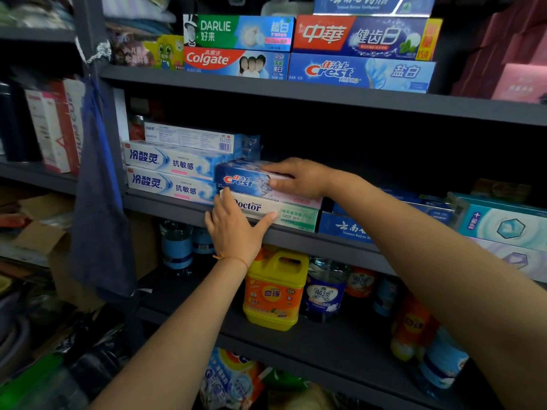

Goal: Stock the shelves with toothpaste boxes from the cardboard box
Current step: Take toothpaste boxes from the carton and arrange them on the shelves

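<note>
On the middle shelf (296, 235) a blue Crest toothpaste box (242, 179) lies on top of a white and green Doctor toothpaste box (284, 213). My right hand (299, 177) grips the Crest box, fingers over its top and thumb on its front face. My left hand (236, 229) presses flat with straight fingers against the front of the Doctor box at the shelf edge. Two white and blue boxes (171, 173) are stacked just to the left. The cardboard box is hidden from this view.
The upper shelf holds Darlie (236, 32), Colgate (233, 63) and Crest (361, 73) boxes. Blue and teal boxes (503, 223) lie to the right. Below stand a yellow detergent jug (275, 291) and bottles. A dark cloth (100, 202) hangs on the left post.
</note>
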